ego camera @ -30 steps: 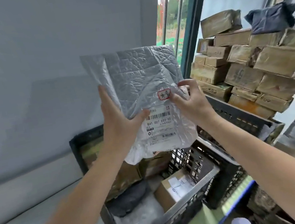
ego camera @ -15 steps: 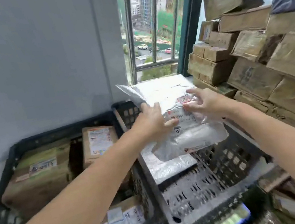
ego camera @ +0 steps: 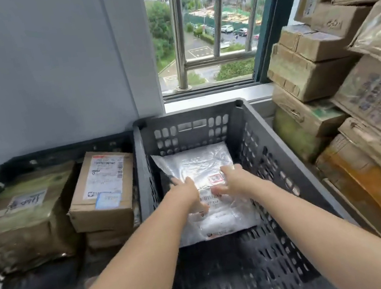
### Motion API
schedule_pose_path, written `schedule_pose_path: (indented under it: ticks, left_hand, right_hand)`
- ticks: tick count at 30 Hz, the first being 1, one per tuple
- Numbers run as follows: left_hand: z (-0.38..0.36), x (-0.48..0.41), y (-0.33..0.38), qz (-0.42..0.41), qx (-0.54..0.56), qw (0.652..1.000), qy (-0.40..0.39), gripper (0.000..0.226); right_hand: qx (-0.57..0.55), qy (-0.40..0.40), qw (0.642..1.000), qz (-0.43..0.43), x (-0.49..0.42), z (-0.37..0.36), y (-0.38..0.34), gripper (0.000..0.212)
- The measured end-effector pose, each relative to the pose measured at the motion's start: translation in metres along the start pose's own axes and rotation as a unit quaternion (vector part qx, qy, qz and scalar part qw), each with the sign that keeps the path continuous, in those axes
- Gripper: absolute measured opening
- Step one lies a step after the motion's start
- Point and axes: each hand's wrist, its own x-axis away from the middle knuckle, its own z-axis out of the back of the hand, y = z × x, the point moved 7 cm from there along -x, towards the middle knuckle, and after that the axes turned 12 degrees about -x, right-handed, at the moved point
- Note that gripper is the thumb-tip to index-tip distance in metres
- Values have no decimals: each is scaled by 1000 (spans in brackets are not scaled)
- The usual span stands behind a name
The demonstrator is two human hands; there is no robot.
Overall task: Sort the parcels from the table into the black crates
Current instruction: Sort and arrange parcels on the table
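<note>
- Silver bag parcel (ego camera: 203, 165): lies flat on the floor of the right black crate (ego camera: 263, 118), towards its far wall and left side.
- Parcel markings: a small red-bordered square stamp sits between the two hands. Below it is a white shipping label with a barcode, its digits too blurred to read.
- Left hand (ego camera: 185, 191): rests on the parcel's left part, fingers extended towards the left edge and thumb lying across the label. No finger is seen curled round the bag.
- Right hand (ego camera: 234, 180): lies spread on top of the parcel just right of the stamp, fingers nearly straight, pressing rather than gripping.
- Left black crate (ego camera: 58, 151): touches the right one side by side and holds several boxes.
- Brown box (ego camera: 104, 182): in the left crate, it carries a white label with a barcode at its right edge and a blue sticker below. The print is illegible.
- Tape-wrapped box (ego camera: 25, 211): beside the brown box, it bears a white patch with dark handwriting that cannot be made out.
- Stacked cardboard boxes (ego camera: 321, 57): piled to the right of the crates, with faint printing too blurred to read.
- Barred window (ego camera: 209, 26): behind the right crate.
</note>
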Motion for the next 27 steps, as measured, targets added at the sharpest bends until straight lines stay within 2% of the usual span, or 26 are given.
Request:
schedule_pose_path:
  ticks: [3,6,8,11,21,24,27]
  left_hand:
    - [-22,-26,-3,49,-33,998,6,79]
    - [-36,-38,-3,57,-160,985,-16,90]
    - [-48,-47,1,16,-183,983,-30,100]
    - [-62,-60,3,-2,-182,982,-48,111]
    - [-72,-72,9,5,-246,969,-35,115]
    - [-42,-55,13,-2,-257,966,3,116]
    - [-2,-34,14,-16,-267,962,56,112]
  right_hand:
    - [32,-34,999,-6,-20,-28,16,87]
    - [151,-28,988,32,-35,-42,28,88]
    - [211,-42,974,77,-44,-50,30,100]
    - [233,-70,964,107,-57,-61,33,113]
    - [270,-104,953,90,-69,-71,39,113]
    - [241,-92,962,94,-55,-54,31,112]
    - [229,-47,968,94,-38,-22,17,108]
